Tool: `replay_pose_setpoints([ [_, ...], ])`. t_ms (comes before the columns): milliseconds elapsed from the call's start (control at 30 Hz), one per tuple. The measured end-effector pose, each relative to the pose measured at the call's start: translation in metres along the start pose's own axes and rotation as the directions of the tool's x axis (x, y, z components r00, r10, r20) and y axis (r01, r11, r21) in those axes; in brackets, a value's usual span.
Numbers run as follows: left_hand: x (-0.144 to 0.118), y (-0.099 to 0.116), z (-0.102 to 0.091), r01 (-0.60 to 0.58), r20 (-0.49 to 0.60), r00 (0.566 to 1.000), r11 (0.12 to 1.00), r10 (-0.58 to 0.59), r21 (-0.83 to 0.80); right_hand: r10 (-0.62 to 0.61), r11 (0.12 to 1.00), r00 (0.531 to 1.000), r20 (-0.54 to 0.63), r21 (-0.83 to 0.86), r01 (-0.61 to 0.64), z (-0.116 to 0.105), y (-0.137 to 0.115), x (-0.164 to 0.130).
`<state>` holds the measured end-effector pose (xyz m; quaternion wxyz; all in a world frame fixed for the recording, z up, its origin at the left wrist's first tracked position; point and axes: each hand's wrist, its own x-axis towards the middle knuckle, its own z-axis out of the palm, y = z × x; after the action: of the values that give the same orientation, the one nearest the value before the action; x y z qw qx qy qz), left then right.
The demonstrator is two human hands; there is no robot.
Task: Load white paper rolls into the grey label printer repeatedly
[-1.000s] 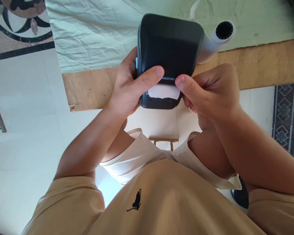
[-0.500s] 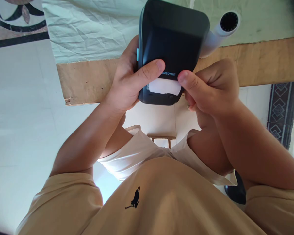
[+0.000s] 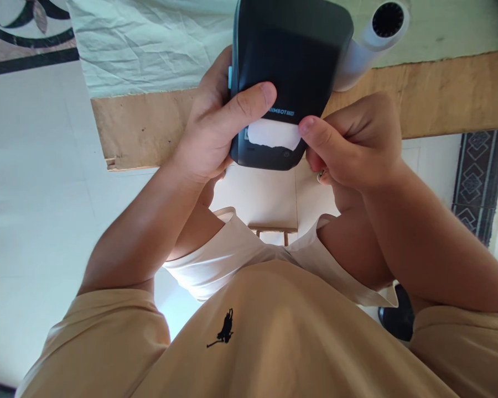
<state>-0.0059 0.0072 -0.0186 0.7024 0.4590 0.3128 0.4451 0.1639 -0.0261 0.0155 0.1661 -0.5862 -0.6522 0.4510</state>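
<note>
Black device [image 3: 290, 61], top centre: blue lettering [image 3: 280, 111] "IIMBOT", start unclear, smaller end characters illegible; power symbol [image 3: 286, 154] below.

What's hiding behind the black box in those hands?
Green cloth, a wooden board and a white tube show past the edges of the black box. Thumb aside, the fingertips of the left hand are covered, as is anything else there.

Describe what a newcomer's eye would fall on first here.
Probably the dark device at top centre, gripped in the left hand. White paper stands out near its lower end, the right hand at its edge. Then perhaps the white tube, upper right, with a dark round end.
</note>
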Motion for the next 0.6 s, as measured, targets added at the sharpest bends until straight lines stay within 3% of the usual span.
replay_pose_setpoints([
  [600,0.0044,0.0042,0.0050,0.028,0.034,0.999,0.998,-0.030,0.056,-0.096,0.995,0.994,-0.053,0.033,0.098,0.0030,0.0059,-0.0054],
])
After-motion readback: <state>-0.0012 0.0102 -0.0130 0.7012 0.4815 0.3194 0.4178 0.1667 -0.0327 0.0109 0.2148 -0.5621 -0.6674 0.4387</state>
